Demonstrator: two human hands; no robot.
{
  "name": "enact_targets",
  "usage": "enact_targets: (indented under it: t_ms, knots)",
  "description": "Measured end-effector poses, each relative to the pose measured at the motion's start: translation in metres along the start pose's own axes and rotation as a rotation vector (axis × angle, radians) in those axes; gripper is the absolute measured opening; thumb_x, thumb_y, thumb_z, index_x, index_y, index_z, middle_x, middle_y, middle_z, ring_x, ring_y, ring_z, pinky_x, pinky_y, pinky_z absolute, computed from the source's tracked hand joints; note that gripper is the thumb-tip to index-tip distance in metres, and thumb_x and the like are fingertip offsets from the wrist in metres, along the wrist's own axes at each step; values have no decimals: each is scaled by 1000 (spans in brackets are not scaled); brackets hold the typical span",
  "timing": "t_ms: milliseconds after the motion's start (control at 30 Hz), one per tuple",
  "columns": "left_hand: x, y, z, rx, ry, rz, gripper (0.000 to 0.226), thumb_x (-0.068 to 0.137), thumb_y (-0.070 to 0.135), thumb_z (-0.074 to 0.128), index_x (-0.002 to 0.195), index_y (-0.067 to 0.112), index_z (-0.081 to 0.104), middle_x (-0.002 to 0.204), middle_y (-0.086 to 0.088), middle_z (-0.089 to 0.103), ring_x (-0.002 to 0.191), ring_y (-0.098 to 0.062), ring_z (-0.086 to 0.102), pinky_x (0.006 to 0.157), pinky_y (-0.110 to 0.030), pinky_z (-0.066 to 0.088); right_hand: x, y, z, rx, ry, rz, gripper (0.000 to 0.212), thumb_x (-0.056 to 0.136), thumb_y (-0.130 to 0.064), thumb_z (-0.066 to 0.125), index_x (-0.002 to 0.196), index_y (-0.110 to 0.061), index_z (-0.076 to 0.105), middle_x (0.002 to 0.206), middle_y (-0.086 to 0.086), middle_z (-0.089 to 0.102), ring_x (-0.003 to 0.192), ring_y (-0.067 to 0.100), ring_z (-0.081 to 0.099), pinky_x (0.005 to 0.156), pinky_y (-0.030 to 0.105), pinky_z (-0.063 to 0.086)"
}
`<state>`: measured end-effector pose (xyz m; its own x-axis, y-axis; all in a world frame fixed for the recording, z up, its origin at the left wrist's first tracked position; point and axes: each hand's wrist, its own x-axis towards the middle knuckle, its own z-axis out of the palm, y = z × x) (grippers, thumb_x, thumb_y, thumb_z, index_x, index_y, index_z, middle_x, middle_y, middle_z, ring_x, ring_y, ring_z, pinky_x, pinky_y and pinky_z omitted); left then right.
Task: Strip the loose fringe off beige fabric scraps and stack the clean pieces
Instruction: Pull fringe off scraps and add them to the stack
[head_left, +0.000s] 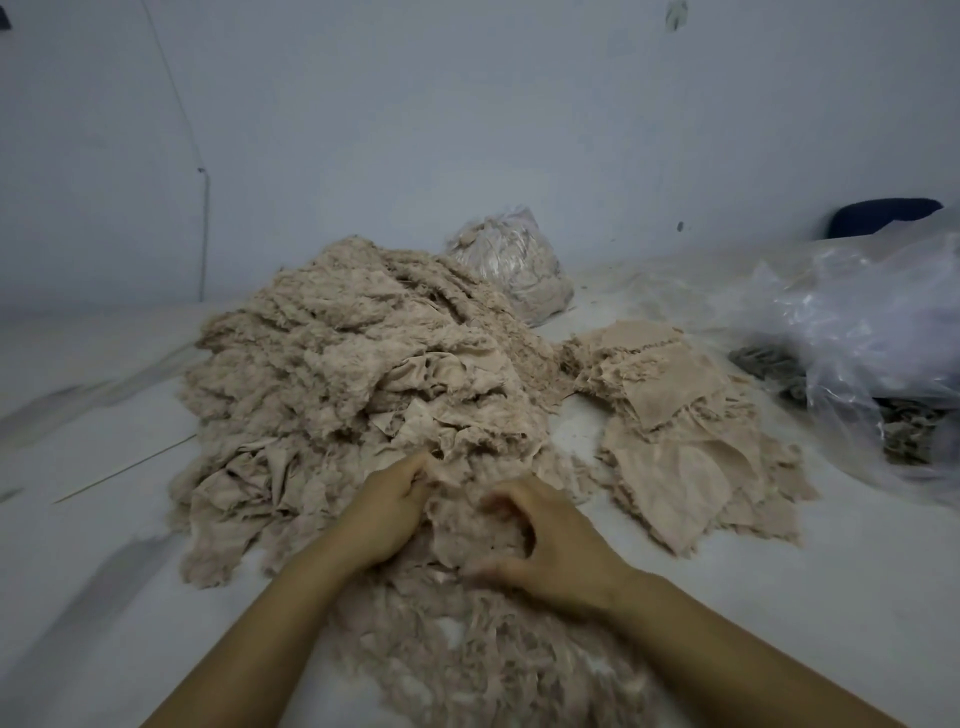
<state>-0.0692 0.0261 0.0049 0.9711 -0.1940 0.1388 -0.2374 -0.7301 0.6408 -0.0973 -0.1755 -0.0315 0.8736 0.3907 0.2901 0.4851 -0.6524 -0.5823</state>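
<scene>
Both our hands, left (387, 512) and right (550, 545), curl around one scrap (467, 514) before one heap (353, 374); one stack (680, 431) lies right of it.

We see a big heap of beige scraps (353, 374) piled left of centre, crumpled and fuzzy with fringe along the edges. To its right, just apart, lies a low stack of cleaner pieces (680, 431), flatter and overlapping. Nearest us spreads a mat of pulled-off fringe (467, 660), loose and stringy, touching the heap's front edge.
</scene>
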Motion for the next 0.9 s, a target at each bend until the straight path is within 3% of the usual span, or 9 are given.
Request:
enact_targets:
  t_ms: [67, 200, 300, 367, 467, 567, 667, 767, 900]
  knots:
    - [-1, 1, -2, 118, 28, 9, 14, 99, 18, 41, 93, 15, 54, 79, 0, 59, 66, -13, 52, 53, -19, 34, -1, 6, 6, -118, -71, -83, 35, 88, -46, 59, 106, -17, 61, 103, -1, 58, 96, 14, 51, 83, 27, 42]
    - [-5, 0, 4, 369, 45, 110, 10, 89, 16, 47, 85, 12, 54, 76, 8, 45, 80, -19, 51, 56, -21, 31, 0, 4, -4, 334, 318, 93, 23, 96, -16, 54, 73, -15, 51, 67, -6, 51, 63, 2, 47, 62, 20, 37]
    - [-3, 6, 9, 365, 31, 325, 40, 83, 26, 55, 121, 16, 55, 123, 12, 39, 121, -13, 33, 100, -23, 29, 1, -1, -15, 514, 333, 32, 27, 97, -11, 50, 72, -20, 47, 62, -16, 46, 59, -1, 41, 59, 15, 33]
    - [5, 18, 14, 282, 10, 434, 48, 82, 13, 59, 129, 14, 52, 129, 9, 42, 125, -12, 33, 105, -26, 26, 0, -5, -19, 552, 281, 26, 28, 99, -12, 46, 72, -20, 47, 63, -17, 46, 60, -1, 39, 61, 17, 34]
    - [14, 34, 19, 208, -20, 386, 32, 76, -10, 48, 97, 8, 64, 94, -1, 60, 98, -28, 55, 76, -32, 39, -5, -4, -26, 652, 306, 142, 34, 95, -38, 45, 70, -15, 40, 63, -11, 40, 60, 5, 37, 63, 27, 33]
    - [17, 45, 27, 328, -35, 422, 40, 81, 1, 49, 109, 23, 68, 90, -1, 62, 88, -20, 55, 70, -33, 42, -9, 1, -25, 558, 240, 231, 43, 79, -56, 60, 85, -15, 51, 79, -2, 55, 71, 10, 51, 69, 32, 44]
    - [18, 56, 36, 325, -58, 462, 27, 83, 7, 52, 100, 19, 69, 90, -2, 66, 88, -23, 59, 72, -36, 46, -8, 6, -22, 373, 354, 214, 18, 85, -33, 68, 78, -23, 56, 70, -15, 59, 68, -1, 54, 62, 18, 41]
    - [23, 46, 28, 282, -93, 327, 39, 88, 1, 47, 113, 21, 68, 118, -2, 67, 107, -21, 60, 87, -31, 47, -9, 16, -29, 342, 442, 263, 35, 92, -23, 61, 59, -24, 49, 56, -21, 54, 58, -4, 49, 57, 13, 35]
    - [19, 43, 23, 183, -67, 256, 42, 88, 0, 44, 114, 23, 67, 123, -1, 65, 112, -16, 58, 91, -24, 44, -15, 16, -32, 405, 362, 273, 30, 85, -52, 56, 68, -28, 49, 62, -15, 49, 60, -1, 48, 61, 17, 34]
